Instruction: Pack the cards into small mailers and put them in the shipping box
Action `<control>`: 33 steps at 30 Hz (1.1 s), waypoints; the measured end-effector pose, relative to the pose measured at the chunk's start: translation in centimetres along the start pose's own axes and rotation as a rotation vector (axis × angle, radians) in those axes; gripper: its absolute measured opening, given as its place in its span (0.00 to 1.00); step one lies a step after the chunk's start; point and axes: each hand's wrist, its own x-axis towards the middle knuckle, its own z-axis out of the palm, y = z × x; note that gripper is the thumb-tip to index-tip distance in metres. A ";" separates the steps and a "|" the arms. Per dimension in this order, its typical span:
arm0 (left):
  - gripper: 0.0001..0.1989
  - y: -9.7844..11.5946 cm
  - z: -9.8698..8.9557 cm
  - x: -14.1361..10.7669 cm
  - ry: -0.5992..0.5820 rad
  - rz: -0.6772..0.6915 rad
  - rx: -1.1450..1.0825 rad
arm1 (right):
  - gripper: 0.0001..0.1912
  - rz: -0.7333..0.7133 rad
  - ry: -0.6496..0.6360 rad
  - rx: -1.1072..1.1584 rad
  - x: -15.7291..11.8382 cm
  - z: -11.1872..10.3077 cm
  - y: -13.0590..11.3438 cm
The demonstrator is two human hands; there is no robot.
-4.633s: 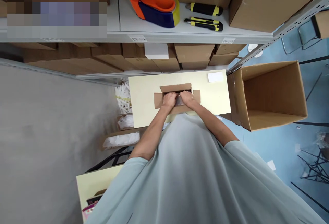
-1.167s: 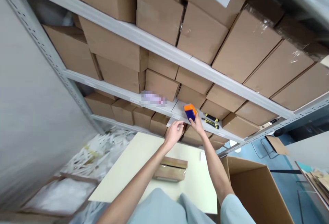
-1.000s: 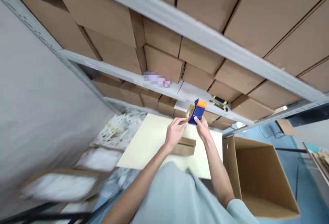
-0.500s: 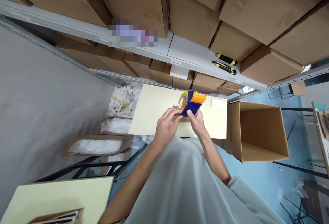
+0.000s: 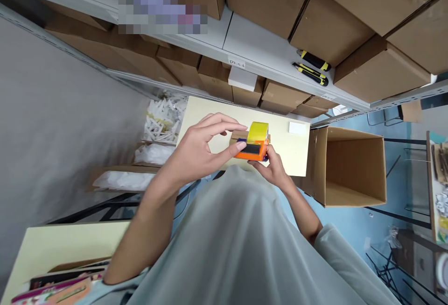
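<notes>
An orange and dark blue tape dispenser (image 5: 252,150) with a yellow roll of tape is held over the cream table (image 5: 292,160). My right hand (image 5: 275,169) grips it from the right side. My left hand (image 5: 206,144) is at its left, fingers stretched out and apart above it, with the thumb tip at the dispenser's dark edge. Behind the dispenser, partly covered, lies a small brown cardboard piece (image 5: 238,135) on the table.
A big open cardboard box (image 5: 355,167) stands right of the table. Brown boxes fill the shelf (image 5: 261,29) ahead, where two black-and-yellow utility knives (image 5: 311,69) lie. A small white box (image 5: 297,128) sits on the table. Left are bins of white packing material (image 5: 164,118).
The tape dispenser has been turned over, so its roll now faces differently. My left hand has shifted left and spread its fingers; my right hand still holds the dispenser.
</notes>
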 end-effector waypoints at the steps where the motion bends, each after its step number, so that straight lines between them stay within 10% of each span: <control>1: 0.20 -0.4 -0.1 -0.1 -0.016 0.003 0.007 | 0.17 -0.023 -0.014 -0.034 -0.1 -0.4 0.1; 11: 0.14 7.6 -1.4 2.7 -0.365 0.130 0.098 | 0.10 -0.402 -0.032 -0.263 -0.9 -2.3 0.9; 33: 0.08 10.0 -0.7 1.8 -0.250 0.475 0.189 | 0.13 -0.534 0.012 -0.478 -2.2 -4.9 0.3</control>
